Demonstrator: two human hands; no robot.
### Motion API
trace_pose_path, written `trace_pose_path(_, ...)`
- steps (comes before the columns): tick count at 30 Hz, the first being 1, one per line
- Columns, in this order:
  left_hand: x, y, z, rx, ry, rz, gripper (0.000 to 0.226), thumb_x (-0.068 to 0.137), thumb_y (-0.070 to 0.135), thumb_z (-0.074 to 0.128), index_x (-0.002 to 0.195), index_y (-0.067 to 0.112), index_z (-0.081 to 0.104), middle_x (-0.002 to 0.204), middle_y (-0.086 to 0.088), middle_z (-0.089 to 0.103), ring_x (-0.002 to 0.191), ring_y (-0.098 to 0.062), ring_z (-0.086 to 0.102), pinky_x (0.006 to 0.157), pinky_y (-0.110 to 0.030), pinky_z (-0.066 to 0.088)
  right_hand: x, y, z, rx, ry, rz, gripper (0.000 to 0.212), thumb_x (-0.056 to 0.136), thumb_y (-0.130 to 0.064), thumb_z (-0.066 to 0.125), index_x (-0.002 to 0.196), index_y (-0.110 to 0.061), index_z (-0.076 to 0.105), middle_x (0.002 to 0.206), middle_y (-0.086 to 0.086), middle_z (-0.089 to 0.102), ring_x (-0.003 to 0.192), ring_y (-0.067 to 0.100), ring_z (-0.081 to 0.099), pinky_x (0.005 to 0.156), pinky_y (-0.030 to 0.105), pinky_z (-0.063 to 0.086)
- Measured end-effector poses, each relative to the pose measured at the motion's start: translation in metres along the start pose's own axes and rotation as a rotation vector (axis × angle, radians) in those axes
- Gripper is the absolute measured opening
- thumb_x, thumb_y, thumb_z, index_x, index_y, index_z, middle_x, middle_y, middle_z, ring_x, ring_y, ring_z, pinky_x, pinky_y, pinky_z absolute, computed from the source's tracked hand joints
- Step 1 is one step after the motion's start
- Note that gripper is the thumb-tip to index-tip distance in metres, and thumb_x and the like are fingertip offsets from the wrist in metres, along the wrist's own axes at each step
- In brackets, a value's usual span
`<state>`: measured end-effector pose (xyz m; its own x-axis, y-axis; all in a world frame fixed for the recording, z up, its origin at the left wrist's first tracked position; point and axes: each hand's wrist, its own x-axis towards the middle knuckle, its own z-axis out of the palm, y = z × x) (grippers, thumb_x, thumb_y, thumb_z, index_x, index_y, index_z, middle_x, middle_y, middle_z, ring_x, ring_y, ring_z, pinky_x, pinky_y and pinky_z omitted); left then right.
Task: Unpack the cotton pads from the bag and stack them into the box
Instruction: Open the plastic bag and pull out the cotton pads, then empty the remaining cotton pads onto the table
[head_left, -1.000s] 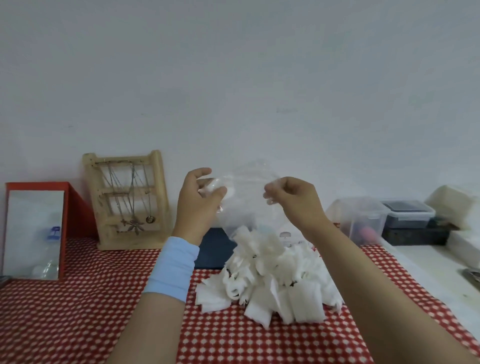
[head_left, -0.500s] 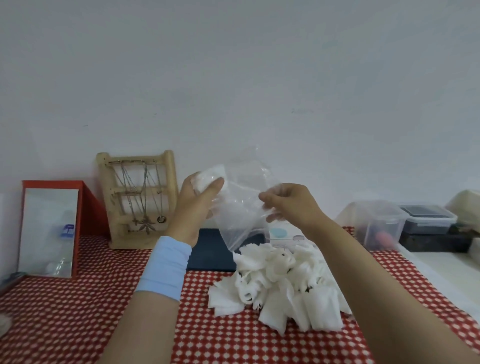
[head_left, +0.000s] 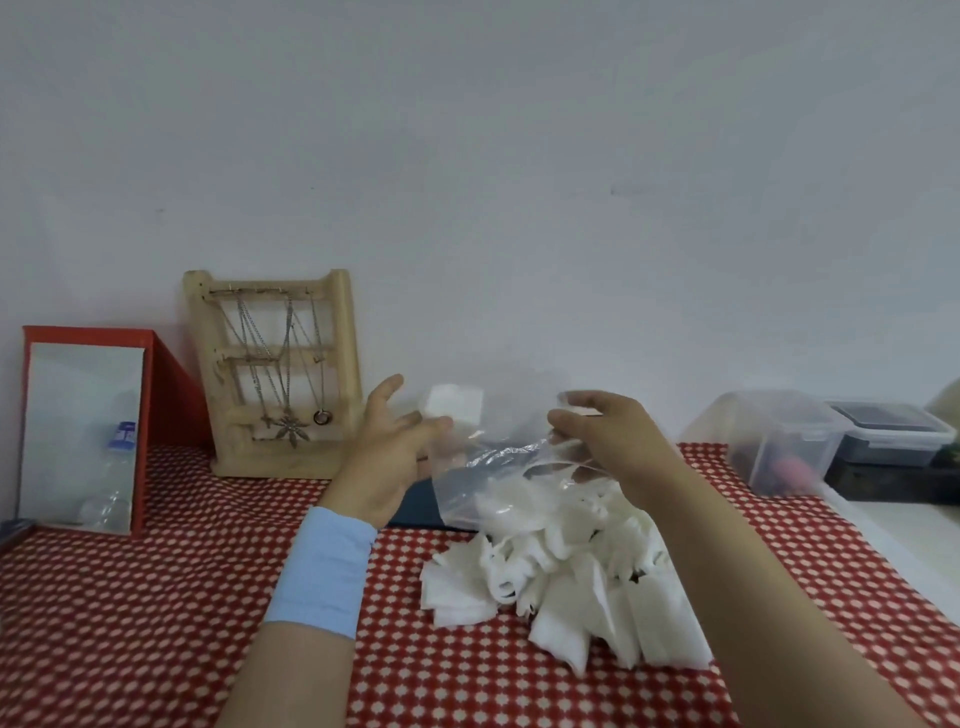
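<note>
Right hand (head_left: 608, 441) pinches clear plastic bag (head_left: 483, 467) by top edge, above heap of cotton pads (head_left: 561, 582) on checked bench (head_left: 156, 597). Left hand (head_left: 384, 447) splayed beside bag, gripping nothing. Pads likely feather-light, soft, easily scattered: gather small stacks by edges. Bag film probably slippery.

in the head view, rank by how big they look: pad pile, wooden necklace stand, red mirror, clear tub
1. pad pile, though nearest the camera
2-3. red mirror and wooden necklace stand, too alike to rank
4. clear tub
</note>
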<state>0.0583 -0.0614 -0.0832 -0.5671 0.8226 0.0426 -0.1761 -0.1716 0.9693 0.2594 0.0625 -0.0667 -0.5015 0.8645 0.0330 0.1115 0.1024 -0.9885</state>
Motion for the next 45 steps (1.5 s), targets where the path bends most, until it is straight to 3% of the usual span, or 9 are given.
trace_pose_path(5,0.001,0.002,-0.004,0.259,0.056,0.083,0.091,0.090,0.000,0.072,0.150,0.047,0.024,0.132,-0.009,0.056,0.088,-0.027,0.078,0.071,-0.037,0.064,0.003,0.006,0.002,-0.016,0.020,-0.084,0.051,0.091,-0.018,0.072,0.134,-0.029,0.047,0.089,0.003,0.079,0.089,0.022,0.075,0.066,0.031,0.054)
trace_pose_path(11,-0.001,-0.001,-0.008,0.235,-0.136,0.106,0.054,0.086,0.005,0.077,0.126,0.038,0.062,0.137,-0.006,0.059,0.116,-0.022,0.067,0.098,-0.036,0.056,-0.001,0.006,0.004,-0.002,0.010,-0.202,0.035,0.095,-0.013,0.064,0.121,-0.033,0.054,0.086,0.006,0.077,0.071,0.016,0.068,0.057,0.027,0.047)
trace_pose_path(19,-0.008,0.005,0.005,0.585,-0.102,0.204,0.061,0.083,0.005,0.080,0.131,0.037,0.060,0.117,0.000,0.069,0.101,-0.021,0.070,0.081,-0.025,0.057,-0.007,0.007,-0.017,-0.014,-0.014,-0.214,0.030,0.096,-0.011,0.064,0.124,-0.022,0.070,0.089,-0.004,0.076,0.072,0.015,0.070,0.059,0.021,0.050)
trace_pose_path(25,-0.007,0.012,0.063,1.042,-0.083,0.364,0.026,0.090,0.016,0.071,0.111,0.031,0.074,0.110,0.016,0.061,0.095,-0.003,0.054,0.073,-0.003,0.036,-0.007,-0.001,-0.066,-0.510,0.059,-0.272,0.025,0.086,-0.019,0.076,0.110,-0.026,0.074,0.096,-0.013,0.069,0.088,0.009,0.066,0.070,0.006,0.042)
trace_pose_path(28,-0.001,0.017,0.105,1.164,-0.100,0.500,0.013,0.092,0.026,0.068,0.098,0.035,0.076,0.111,0.018,0.051,0.108,-0.008,0.038,0.096,-0.023,0.035,-0.009,-0.004,-0.100,-0.673,0.197,-0.288,0.006,0.084,-0.027,0.077,0.088,-0.025,0.072,0.117,-0.004,0.063,0.093,0.007,0.057,0.078,0.018,0.040)
trace_pose_path(32,0.006,0.016,0.162,1.064,-0.270,0.489,0.014,0.095,0.019,0.065,0.098,0.028,0.076,0.105,0.012,0.060,0.098,-0.010,0.054,0.087,-0.019,0.040,-0.021,-0.008,-0.141,-0.804,0.120,-0.257,0.057,0.079,-0.032,0.081,0.128,-0.032,0.053,0.144,-0.008,0.047,0.120,0.014,0.049,0.095,0.028,0.039)
trace_pose_path(35,0.006,0.008,0.205,1.043,-0.396,0.483,0.022,0.091,0.013,0.070,0.109,0.025,0.074,0.102,0.010,0.065,0.080,-0.004,0.054,0.079,-0.011,0.044,-0.019,-0.006,-0.160,-0.822,0.029,-0.261,0.051,0.081,-0.029,0.079,0.125,-0.038,0.054,0.130,-0.007,0.063,0.110,0.013,0.059,0.092,0.027,0.046)
trace_pose_path(38,0.009,0.000,0.227,0.987,-0.450,0.418,0.051,0.090,0.016,0.074,0.136,0.028,0.056,0.134,0.002,0.058,0.106,-0.014,0.059,0.101,-0.029,0.048,-0.006,0.001,-0.169,-0.937,0.194,-0.179,0.024,0.090,-0.028,0.068,0.113,-0.029,0.065,0.109,-0.002,0.071,0.086,0.013,0.061,0.078,0.028,0.051)
trace_pose_path(45,0.027,-0.013,0.218,1.273,-0.411,0.217,0.043,0.099,0.028,0.060,0.141,0.024,0.052,0.146,-0.002,0.051,0.131,-0.021,0.052,0.108,-0.033,0.041,0.011,0.041,-0.172,-1.276,0.290,-0.185,0.064,0.087,-0.034,0.072,0.140,-0.023,0.038,0.129,0.008,0.051,0.115,0.029,0.053,0.090,0.041,0.049)
